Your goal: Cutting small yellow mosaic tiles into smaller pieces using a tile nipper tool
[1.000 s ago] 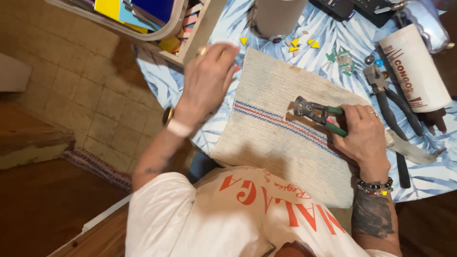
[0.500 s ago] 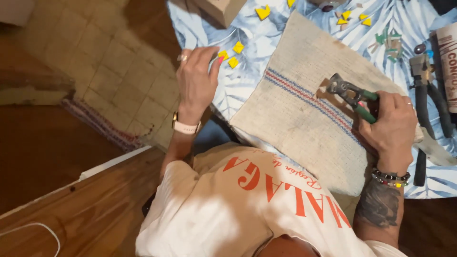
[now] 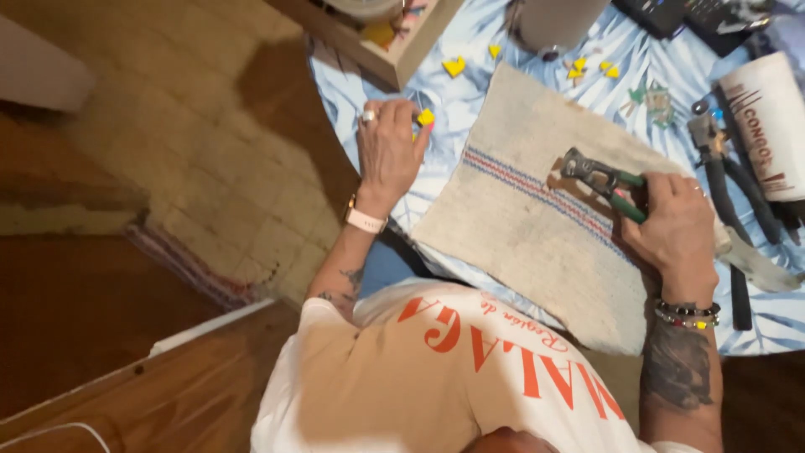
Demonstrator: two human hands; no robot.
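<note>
A: Moved since half a second ago, upper left of centre: left hand (image 3: pixel 387 151), then flat among the loose yellow chips, now lifted a little and curled.

B: Holding anything?

A: Pinches one small yellow piece (image 3: pixel 426 117) at the fingertips, just above the blue leaf-print tablecloth (image 3: pixel 470 101), near the table edge. Wears a pale wristwatch (image 3: pixel 366 220) below.

B: And further right?

A: Leaves other yellow chips (image 3: pixel 454 65) lying apart on the tablecloth, close to the wooden box (image 3: pixel 394 50) at the top. Then comes the striped beige cloth (image 3: pixel 537 218), spread across the middle.

B: Same place for the tool?

A: Much the same as before. Grips the green-handled nippers (image 3: pixel 604 180) in the right hand (image 3: pixel 671 222), closed round the handles, with the metal head hovering over or resting on the cloth; cannot tell which. Cannot tell either whether the jaws stand open.

B: Piece and nippers together yet?

A: No, well apart: piece at the left, nippers right of centre, cloth between. Looks like a chip picked out and held ready, nothing yet at the cutting head.

B: Far right?

A: Shows dark pliers (image 3: pixel 713 151) lying on the tablecloth beside a white roll (image 3: pixel 767 117), untouched.
</note>
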